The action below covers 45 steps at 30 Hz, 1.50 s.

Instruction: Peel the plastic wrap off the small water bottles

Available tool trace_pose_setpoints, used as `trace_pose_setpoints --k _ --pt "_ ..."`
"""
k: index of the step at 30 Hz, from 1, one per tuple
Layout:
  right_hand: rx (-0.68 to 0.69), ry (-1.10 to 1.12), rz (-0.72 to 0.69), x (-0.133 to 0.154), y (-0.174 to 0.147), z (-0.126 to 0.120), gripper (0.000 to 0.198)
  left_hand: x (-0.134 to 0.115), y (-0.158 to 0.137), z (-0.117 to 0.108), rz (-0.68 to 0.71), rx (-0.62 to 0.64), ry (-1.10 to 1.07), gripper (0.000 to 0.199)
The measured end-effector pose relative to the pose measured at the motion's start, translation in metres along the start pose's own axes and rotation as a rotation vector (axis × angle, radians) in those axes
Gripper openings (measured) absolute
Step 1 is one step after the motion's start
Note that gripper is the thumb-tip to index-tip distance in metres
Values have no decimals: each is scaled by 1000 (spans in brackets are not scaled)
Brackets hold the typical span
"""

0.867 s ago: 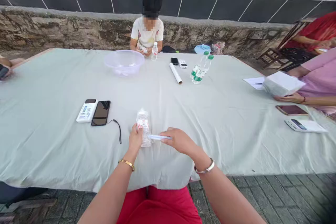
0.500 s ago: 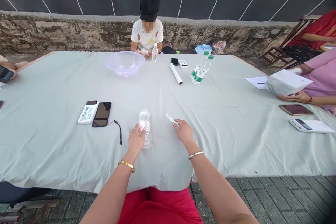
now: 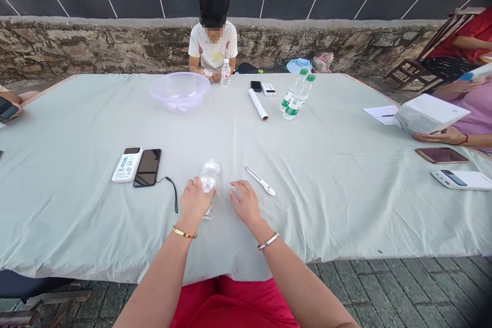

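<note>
My left hand (image 3: pixel 197 199) is wrapped round a clear plastic bottle (image 3: pixel 209 177) with a white top, lying in a crinkled clear wrapper on the cloth. Its lower part is partly hidden by my fingers. To the right of the bottle, my right hand (image 3: pixel 245 201) hovers close over the table with fingers apart and nothing in them. A slim white utility knife (image 3: pixel 261 182) rests on the cloth just beyond that hand, its narrow tip toward the upper left.
On the left lie a white power bank (image 3: pixel 126 165) and a black phone (image 3: pixel 147 167) with a strap. Farther back stand a purple basin (image 3: pixel 180 84), a white roll (image 3: pixel 258 104) and green-capped bottles (image 3: pixel 295 102). A person (image 3: pixel 213 46) sits opposite; another at right holds a white box (image 3: pixel 432 113).
My right hand has let go of the utility knife, which now lies on the table, and has moved left toward the bottle. My left hand has shifted its grip on the bottle.
</note>
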State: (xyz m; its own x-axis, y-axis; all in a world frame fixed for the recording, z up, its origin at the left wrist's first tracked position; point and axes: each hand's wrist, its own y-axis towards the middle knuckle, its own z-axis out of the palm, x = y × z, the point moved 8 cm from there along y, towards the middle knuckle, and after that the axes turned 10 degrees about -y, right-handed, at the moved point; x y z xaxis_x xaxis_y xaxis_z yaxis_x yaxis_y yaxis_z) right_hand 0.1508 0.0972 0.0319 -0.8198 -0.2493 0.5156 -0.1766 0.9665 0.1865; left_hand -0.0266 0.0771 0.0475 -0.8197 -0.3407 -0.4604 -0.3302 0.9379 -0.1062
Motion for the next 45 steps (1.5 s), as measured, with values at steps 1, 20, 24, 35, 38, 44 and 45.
trace_pose_setpoints --k 1,20,24,35,38,44,45 --pt "27 62 10 5 -1 7 29 -1 2 2 27 15 14 37" --pt "253 454 301 14 2 60 25 8 11 -4 37 19 -586 34" --pt "272 489 335 15 3 61 26 26 11 -2 -28 -11 -823 35" --pt "344 227 332 33 9 47 62 86 12 4 -425 -134 -1195 32" --pt "338 140 314 44 12 45 78 68 18 6 -337 -85 -1105 33" --pt "347 183 323 40 8 46 80 43 11 34 -281 2 -1291 34" --pt "347 199 337 37 8 45 78 41 7 39 -283 33 -1335 36"
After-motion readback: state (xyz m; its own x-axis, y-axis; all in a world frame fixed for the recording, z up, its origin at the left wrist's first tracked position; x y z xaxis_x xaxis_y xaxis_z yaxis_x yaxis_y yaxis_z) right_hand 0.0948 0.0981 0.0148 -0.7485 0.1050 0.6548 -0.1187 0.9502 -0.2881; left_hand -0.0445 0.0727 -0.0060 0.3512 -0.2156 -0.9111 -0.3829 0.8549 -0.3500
